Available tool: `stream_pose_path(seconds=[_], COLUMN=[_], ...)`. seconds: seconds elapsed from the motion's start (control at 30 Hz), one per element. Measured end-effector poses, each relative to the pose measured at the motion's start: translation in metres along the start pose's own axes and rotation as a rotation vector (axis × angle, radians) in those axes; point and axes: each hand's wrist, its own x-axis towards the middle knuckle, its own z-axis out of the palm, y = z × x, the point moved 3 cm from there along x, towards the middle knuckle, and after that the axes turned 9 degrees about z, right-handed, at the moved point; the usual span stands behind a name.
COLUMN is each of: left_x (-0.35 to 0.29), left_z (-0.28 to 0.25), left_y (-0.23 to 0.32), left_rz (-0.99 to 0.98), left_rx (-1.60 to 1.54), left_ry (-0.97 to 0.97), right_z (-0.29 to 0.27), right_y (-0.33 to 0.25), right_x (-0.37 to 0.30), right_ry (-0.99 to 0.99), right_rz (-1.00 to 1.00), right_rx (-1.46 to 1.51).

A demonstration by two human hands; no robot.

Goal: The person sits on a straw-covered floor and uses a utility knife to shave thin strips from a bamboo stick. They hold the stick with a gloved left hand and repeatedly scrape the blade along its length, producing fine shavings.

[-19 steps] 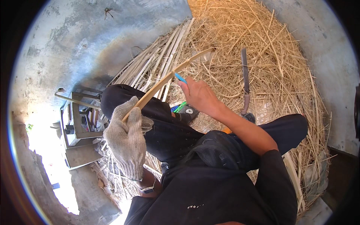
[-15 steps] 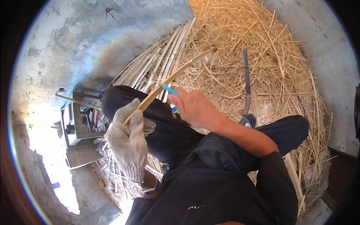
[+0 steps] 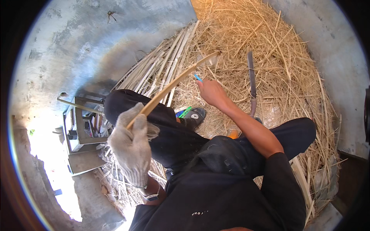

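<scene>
Two hands: both busy.
Left hand (image 3: 132, 148): gloved, fist wrapped round near end of bamboo strip (image 3: 173, 84).
Right hand (image 3: 210, 91): bare, pinching blue tool (image 3: 197, 77) beside strip's far part.

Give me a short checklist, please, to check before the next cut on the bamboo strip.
1. Left hand wears a glove and grips the bamboo strip: ok.
2. Right hand is bare while holding the blue-handled tool: not ok.
3. Tool blade touches the strip: cannot tell, too small.
4. Strip passes over the raised knee, leg near the working line: not ok.
5. Long knife lies apart on the straw, away from both hands: ok.
6. Far strip end is free of the stacked bamboo slats: ok.
</scene>
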Motion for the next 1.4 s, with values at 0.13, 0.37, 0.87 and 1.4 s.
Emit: stream_pose_path(seconds=[0.13,0.37,0.87,1.4], left_x=[-0.002,0.005,-0.001,-0.009], left_z=[0.005,-0.001,0.001,-0.003], left_y=[0.009,0.004,-0.004,-0.007], left_rz=[0.086,0.003,0.005,0.018], left_rx=[0.051,0.053,0.06,0.067], left_ry=[0.009,0.046,0.039,0.028], right_z=[-0.014,-0.073,-0.016,-0.029], right_y=[-0.069,-0.063,-0.022,-0.014], right_x=[-0.052,-0.047,-0.007,0.002], right_ry=[-0.114,0.004,0.046,-0.033], right_rz=[-0.035,0.013,-0.038,0.039], right_rx=[-0.004,-0.117,0.041,-0.013])
